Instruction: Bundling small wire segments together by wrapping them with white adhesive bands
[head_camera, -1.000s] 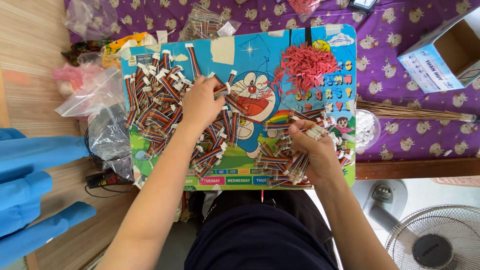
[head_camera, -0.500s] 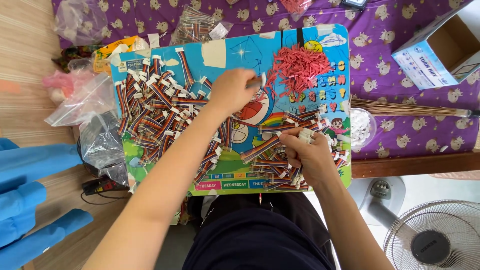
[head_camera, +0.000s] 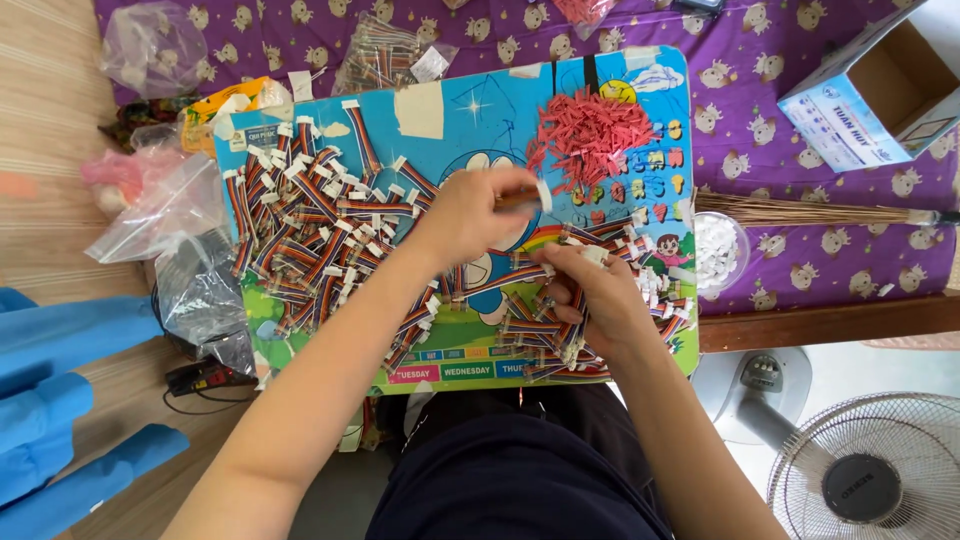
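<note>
A ribbon cable (head_camera: 522, 199) was pinched in the left hand (head_camera: 470, 215), more cables (head_camera: 560, 335) clamped under the right hand (head_camera: 590, 295), kept from scattering probably.

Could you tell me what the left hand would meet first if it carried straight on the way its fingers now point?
The left hand points right and slightly up, so it would probably reach the heap of small red pieces first, though height above the board is unclear.

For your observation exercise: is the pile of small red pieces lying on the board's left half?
No, the red pieces lie on the cartoon board's upper right part.
</note>
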